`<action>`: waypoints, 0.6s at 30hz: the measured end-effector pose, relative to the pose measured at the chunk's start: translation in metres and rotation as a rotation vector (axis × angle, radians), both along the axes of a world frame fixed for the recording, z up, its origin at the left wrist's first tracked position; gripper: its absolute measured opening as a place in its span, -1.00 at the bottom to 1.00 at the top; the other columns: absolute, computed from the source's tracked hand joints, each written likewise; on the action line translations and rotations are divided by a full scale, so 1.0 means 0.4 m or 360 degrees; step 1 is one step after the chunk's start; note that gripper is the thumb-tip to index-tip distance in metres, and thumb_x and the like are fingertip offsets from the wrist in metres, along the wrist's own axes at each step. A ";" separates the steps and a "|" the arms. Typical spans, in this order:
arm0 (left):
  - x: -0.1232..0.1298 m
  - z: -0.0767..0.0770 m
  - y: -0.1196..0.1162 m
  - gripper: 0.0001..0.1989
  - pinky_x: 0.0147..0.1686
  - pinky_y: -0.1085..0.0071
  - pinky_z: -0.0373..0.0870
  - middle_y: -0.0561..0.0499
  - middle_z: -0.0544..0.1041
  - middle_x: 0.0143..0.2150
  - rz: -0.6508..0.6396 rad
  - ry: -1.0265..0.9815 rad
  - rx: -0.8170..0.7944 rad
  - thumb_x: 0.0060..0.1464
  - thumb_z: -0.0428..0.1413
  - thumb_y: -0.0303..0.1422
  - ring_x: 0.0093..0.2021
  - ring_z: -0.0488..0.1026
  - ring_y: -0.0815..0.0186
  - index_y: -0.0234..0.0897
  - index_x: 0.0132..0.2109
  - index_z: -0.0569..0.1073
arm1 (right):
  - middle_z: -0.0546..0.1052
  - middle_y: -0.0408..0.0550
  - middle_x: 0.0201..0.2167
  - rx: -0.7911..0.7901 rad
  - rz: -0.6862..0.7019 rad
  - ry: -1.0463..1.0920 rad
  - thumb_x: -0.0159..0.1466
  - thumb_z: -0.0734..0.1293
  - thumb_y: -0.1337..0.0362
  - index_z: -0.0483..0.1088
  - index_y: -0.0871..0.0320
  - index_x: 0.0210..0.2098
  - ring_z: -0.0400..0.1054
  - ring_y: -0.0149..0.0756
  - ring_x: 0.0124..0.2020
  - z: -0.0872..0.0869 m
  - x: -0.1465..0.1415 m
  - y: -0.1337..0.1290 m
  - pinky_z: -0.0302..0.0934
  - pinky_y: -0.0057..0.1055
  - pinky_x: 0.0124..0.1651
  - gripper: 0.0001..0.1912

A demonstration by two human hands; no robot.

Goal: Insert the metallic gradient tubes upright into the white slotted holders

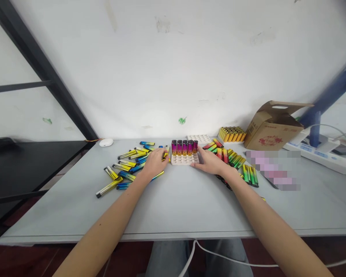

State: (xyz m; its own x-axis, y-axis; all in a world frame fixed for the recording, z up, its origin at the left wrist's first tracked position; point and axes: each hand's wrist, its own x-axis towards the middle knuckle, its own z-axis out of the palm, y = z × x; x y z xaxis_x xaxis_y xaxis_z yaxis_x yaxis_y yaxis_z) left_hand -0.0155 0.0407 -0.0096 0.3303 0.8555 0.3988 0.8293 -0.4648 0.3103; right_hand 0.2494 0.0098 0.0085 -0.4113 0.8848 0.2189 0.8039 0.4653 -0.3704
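Observation:
A white tray with rows of round holes (184, 160) sits on the table between my hands. Several slim, shiny purple-to-orange sticks with black tops (185, 147) stand upright in its back rows; the front holes show bare. My right hand (210, 162) grips the tray's right side, thumb at the front corner and fingers partly hidden behind. Just left of the tray, my left hand (156, 162) is closed with its fingers curled beside a yellow stick; what it holds, if anything, is unclear. Loose yellow and blue sticks (127, 163) lie around and left of this hand.
Red, green and yellow sticks (235, 158) lie right of my right hand. Behind are another white tray (198, 137), a tray of orange sticks (232, 134) and an open cardboard box (272, 130). A power strip (320, 154) lies right, a white case (106, 142) left.

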 end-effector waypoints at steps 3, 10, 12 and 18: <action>0.004 -0.003 -0.001 -0.74 0.06 0.16 0.35 -0.14 0.53 -0.05 0.0035 0.0034 -0.0012 0.20 -0.02 -0.33 0.04 0.42 0.10 -0.28 -0.03 0.46 | 0.48 0.18 0.02 0.0017 0.0006 -0.0003 0.21 0.34 0.06 0.06 0.21 0.24 0.39 0.05 0.00 -0.004 0.000 0.002 0.26 -0.23 -0.05 -0.29; 0.009 -0.001 -0.005 -0.65 0.20 0.11 0.22 -0.12 0.56 0.00 0.0001 0.0221 -0.0057 0.23 -0.08 -0.39 0.22 0.31 0.08 -0.24 0.08 0.47 | 0.49 0.20 -0.02 0.0006 -0.0019 -0.0014 0.21 0.34 0.05 0.07 0.21 0.23 0.41 0.04 -0.03 -0.004 0.000 0.003 0.26 -0.24 -0.07 -0.30; 0.010 0.004 -0.005 -0.66 0.17 0.12 0.27 -0.09 0.59 -0.05 0.0036 0.0194 -0.0091 0.21 -0.06 -0.40 0.22 0.32 0.07 -0.21 0.03 0.52 | 0.49 0.19 -0.02 0.0008 -0.0011 -0.0007 0.21 0.34 0.06 0.06 0.21 0.24 0.41 0.04 -0.03 -0.004 0.001 0.003 0.25 -0.24 -0.06 -0.28; 0.021 0.016 -0.005 -0.76 0.04 0.20 0.39 -0.04 0.64 -0.19 0.0216 -0.0045 -0.0105 0.13 0.05 -0.38 0.12 0.45 0.06 -0.16 -0.21 0.63 | 0.49 0.19 -0.01 0.0012 0.0014 0.0006 0.21 0.34 0.06 0.06 0.22 0.24 0.40 0.05 -0.03 -0.005 0.002 0.004 0.25 -0.24 -0.08 -0.29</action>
State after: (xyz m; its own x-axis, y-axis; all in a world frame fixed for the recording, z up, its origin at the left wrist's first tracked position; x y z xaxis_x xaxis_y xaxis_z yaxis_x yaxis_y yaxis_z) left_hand -0.0072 0.0386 -0.0032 0.1992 0.9163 0.3475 0.8737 -0.3267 0.3606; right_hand 0.2501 0.0114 0.0066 -0.4180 0.8796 0.2270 0.7984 0.4749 -0.3701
